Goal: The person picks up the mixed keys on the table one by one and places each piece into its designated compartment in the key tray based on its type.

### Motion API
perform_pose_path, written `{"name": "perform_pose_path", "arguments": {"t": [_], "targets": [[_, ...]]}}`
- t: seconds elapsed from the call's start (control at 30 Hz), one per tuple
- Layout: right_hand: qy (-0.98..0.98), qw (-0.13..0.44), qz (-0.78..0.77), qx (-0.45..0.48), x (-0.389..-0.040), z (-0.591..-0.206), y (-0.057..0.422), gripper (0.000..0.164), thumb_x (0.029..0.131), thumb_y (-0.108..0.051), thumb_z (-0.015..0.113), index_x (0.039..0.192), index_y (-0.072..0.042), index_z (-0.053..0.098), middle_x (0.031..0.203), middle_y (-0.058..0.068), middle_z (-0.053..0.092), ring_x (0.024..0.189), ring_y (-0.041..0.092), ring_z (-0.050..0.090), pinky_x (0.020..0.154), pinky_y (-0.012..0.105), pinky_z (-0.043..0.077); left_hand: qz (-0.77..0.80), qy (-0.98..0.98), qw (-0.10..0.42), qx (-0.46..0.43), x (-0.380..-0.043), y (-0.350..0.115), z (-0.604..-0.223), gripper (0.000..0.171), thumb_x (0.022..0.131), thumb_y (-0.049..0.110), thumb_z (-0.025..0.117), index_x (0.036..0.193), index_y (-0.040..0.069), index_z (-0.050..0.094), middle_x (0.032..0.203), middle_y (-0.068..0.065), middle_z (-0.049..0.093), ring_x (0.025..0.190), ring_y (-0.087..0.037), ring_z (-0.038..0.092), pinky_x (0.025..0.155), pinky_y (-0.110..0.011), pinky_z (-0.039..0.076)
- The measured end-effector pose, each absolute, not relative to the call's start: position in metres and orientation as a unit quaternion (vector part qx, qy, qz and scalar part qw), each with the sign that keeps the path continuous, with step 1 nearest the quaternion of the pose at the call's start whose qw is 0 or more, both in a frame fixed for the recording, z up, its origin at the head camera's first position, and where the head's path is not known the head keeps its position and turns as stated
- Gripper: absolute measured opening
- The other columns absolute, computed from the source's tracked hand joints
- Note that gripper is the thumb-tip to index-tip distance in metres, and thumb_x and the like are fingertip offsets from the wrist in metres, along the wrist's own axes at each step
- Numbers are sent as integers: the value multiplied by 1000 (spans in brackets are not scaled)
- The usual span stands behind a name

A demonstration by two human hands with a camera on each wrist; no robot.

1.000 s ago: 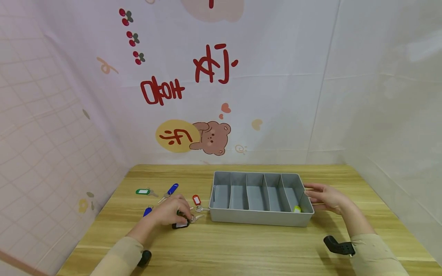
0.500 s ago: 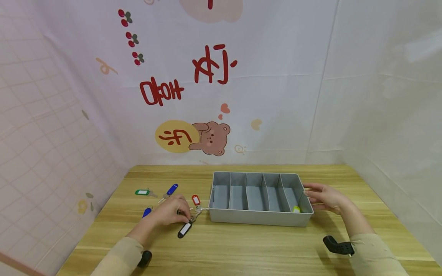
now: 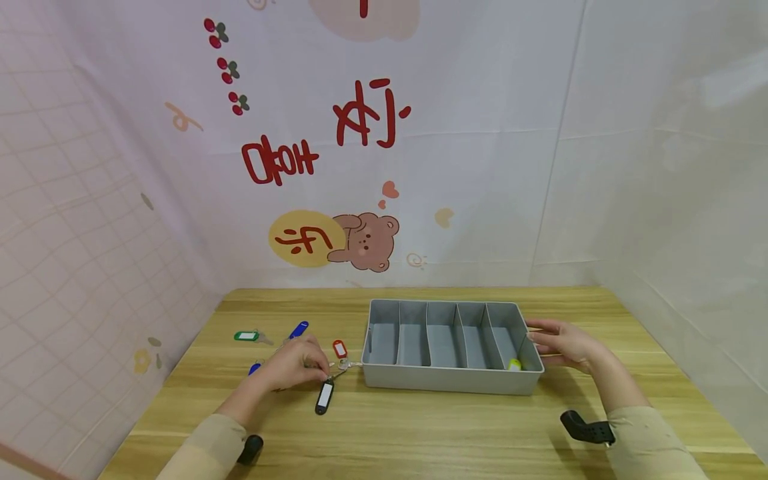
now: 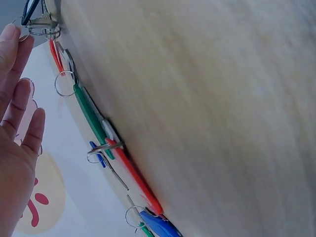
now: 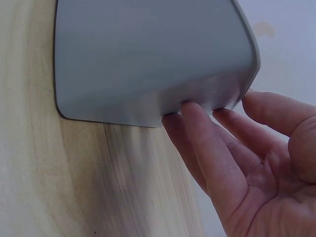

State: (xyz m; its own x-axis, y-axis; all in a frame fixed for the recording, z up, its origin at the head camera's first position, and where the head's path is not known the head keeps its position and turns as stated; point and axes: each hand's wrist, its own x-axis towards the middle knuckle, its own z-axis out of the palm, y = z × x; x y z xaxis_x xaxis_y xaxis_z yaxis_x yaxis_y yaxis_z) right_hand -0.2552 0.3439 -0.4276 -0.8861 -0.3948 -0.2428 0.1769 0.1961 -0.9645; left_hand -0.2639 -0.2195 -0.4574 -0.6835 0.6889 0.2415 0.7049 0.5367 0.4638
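My left hand [image 3: 294, 363] pinches the ring of a key with a black label tag [image 3: 325, 397]. Thumb and forefinger meet at the ring in the left wrist view, where the key [image 4: 44, 20] shows beside them; the other fingers are loosely extended. A long grey divided tray [image 3: 450, 380] lies to the right, with a yellow-green tag [image 3: 515, 365] in its rightmost compartment. My right hand [image 3: 567, 345] touches the tray's right end. In the right wrist view its fingertips [image 5: 190, 111] rest against the outer wall, and the thumb is at the rim.
Left of the tray lie more tagged keys: a red tag [image 3: 339, 349], a green tag [image 3: 247, 336], a blue tag [image 3: 299, 329] and another blue tag [image 3: 255, 368] partly behind the left hand. A green tag [image 4: 91, 113] and red tag [image 4: 138, 177] lie below it.
The black tag has swung from lying sideways under my left fingers to pointing toward the front edge. The left hand has barely shifted; the right hand stays at the tray.
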Motion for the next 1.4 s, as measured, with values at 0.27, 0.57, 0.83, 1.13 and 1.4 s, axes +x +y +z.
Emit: {"name": "perform_pose_path", "arguments": {"t": [0.27, 0.57, 0.83, 1.13, 1.4], "targets": [[741, 227, -628, -68, -253, -426, 343, 63, 104, -11, 52, 148, 16, 17, 128, 13, 60, 107, 25, 66, 90, 47, 52, -298, -876, 27, -378, -262, -221, -456, 9, 81, 10, 82, 81, 18, 78, 81, 15, 66, 83, -12, 53, 74, -31, 44], [754, 217, -616, -67, -252, -427, 341, 64, 104, -12, 51, 148, 18, 15, 132, 21, 56, 107, 25, 65, 89, 46, 53, -328, -871, 53, -363, -261, -225, -456, 11, 82, 10, 80, 81, 20, 77, 80, 17, 68, 83, -16, 53, 72, -33, 46], [746, 221, -624, -72, -252, -427, 341, 64, 104, -10, 50, 148, 19, 14, 130, 19, 57, 108, 27, 65, 89, 47, 53, -347, -873, 68, -336, -260, -231, -452, 12, 84, 10, 79, 85, 22, 77, 87, 13, 69, 88, -9, 53, 80, -38, 48], [748, 221, -621, -75, -253, -428, 342, 64, 104, -11, 50, 148, 18, 13, 133, 23, 55, 109, 28, 64, 90, 48, 52, -370, -877, 82, -294, -256, -233, -447, 10, 85, 11, 78, 86, 21, 77, 89, 10, 66, 86, -13, 54, 74, -39, 50], [751, 217, -620, -66, -253, -427, 342, 65, 104, -11, 52, 148, 18, 15, 134, 26, 54, 107, 28, 65, 89, 47, 53, -400, -884, 93, -222, -253, -229, -442, 10, 85, 15, 79, 83, 24, 76, 90, 10, 62, 88, -13, 56, 77, -43, 49]]}}
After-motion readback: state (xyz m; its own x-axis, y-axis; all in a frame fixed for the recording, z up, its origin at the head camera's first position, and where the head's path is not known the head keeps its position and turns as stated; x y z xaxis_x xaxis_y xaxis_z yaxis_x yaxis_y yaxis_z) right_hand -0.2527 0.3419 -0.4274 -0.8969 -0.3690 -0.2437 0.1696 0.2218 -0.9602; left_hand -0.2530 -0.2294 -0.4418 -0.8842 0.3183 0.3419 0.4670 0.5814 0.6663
